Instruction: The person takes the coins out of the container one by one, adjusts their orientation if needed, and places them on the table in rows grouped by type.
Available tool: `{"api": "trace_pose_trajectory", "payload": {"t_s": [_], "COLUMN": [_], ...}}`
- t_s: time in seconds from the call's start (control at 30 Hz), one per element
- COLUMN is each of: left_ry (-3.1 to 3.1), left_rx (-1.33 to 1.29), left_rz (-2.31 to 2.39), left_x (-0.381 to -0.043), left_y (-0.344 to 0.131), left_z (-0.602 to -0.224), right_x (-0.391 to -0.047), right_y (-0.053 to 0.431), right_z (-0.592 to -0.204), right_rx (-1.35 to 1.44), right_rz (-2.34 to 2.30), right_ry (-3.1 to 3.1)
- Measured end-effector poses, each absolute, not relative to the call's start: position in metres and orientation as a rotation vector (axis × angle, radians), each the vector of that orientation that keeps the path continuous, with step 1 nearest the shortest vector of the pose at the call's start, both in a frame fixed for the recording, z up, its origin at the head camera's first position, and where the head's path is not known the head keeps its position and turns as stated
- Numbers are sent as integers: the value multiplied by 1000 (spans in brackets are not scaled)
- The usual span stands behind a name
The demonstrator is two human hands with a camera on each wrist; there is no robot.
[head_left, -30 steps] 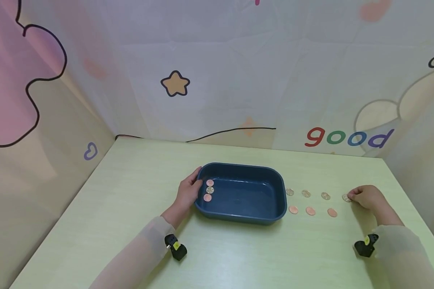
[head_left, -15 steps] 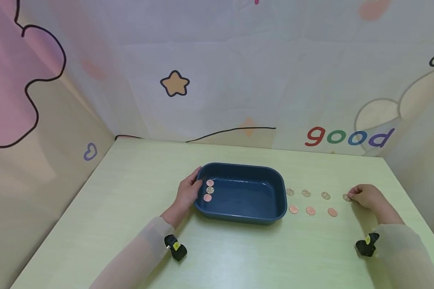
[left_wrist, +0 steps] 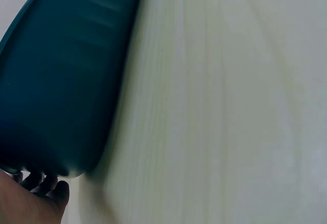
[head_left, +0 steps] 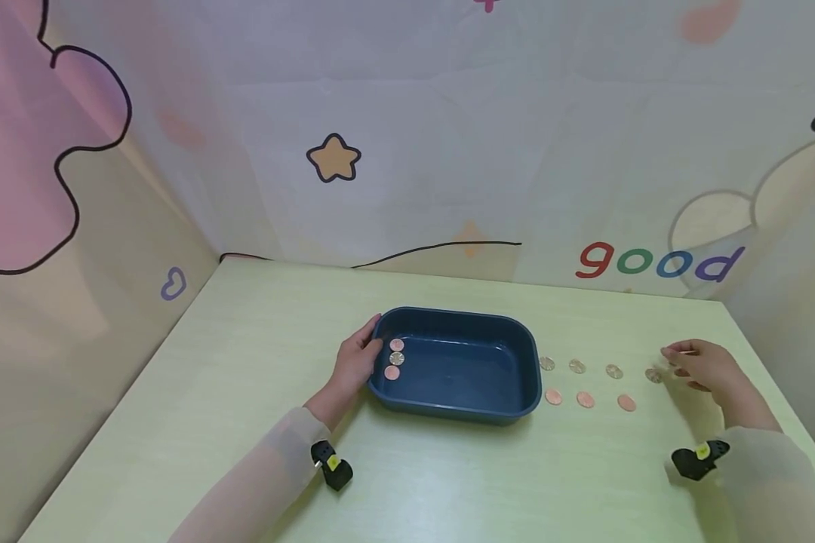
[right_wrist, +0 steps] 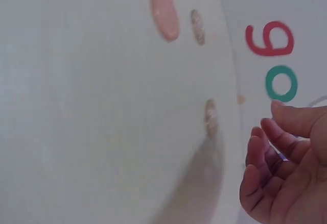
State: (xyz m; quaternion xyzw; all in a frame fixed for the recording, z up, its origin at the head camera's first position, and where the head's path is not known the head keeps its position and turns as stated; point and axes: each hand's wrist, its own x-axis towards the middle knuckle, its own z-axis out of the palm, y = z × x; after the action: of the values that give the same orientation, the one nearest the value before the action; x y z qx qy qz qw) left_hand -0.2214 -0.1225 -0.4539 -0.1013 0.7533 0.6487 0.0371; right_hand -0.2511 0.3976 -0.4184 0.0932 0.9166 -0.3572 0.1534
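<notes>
A dark blue rectangular tray (head_left: 458,377) stands mid-table in the head view. My left hand (head_left: 353,360) grips its left end, thumb over the rim; in the left wrist view the fingers lie against the outside of the tray wall (left_wrist: 61,96). Inside, near that end, two pink coin-like discs (head_left: 392,372) and one gold coin (head_left: 397,358) form a column. Right of the tray, several gold coins (head_left: 576,366) lie in a row behind three pink discs (head_left: 585,400). My right hand (head_left: 708,368) hovers beside the rightmost gold coin (head_left: 654,375), fingers loosely bent, holding nothing.
A pale wood-grain table (head_left: 441,483) carries everything. Behind it hangs a printed cloth backdrop (head_left: 435,151), with more cloth at both sides. A small black device (head_left: 331,465) is on the left wrist, another black device (head_left: 701,459) on the right.
My right hand has let go of the rightmost gold coin and moved slightly up and to the right, its fingers parting. The coin stays on the table. The left hand and tray hold still.
</notes>
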Motion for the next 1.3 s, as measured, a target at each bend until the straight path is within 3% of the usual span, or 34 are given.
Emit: {"api": "trace_pose_trajectory", "payload": {"t_s": [0.53, 1.3], "left_ry": [2302, 2317], "left_rx": [-332, -307], "left_rz": [1986, 1969], "left_x": [-220, -222], "left_y": [-122, -123], "left_z": [-453, -454], "right_x": [-240, -248], "right_y": [303, 206], "right_z": [-353, -324], "right_rx": [-149, -599], "right_rz": [-1101, -880], "right_ry": [2982, 2877]}}
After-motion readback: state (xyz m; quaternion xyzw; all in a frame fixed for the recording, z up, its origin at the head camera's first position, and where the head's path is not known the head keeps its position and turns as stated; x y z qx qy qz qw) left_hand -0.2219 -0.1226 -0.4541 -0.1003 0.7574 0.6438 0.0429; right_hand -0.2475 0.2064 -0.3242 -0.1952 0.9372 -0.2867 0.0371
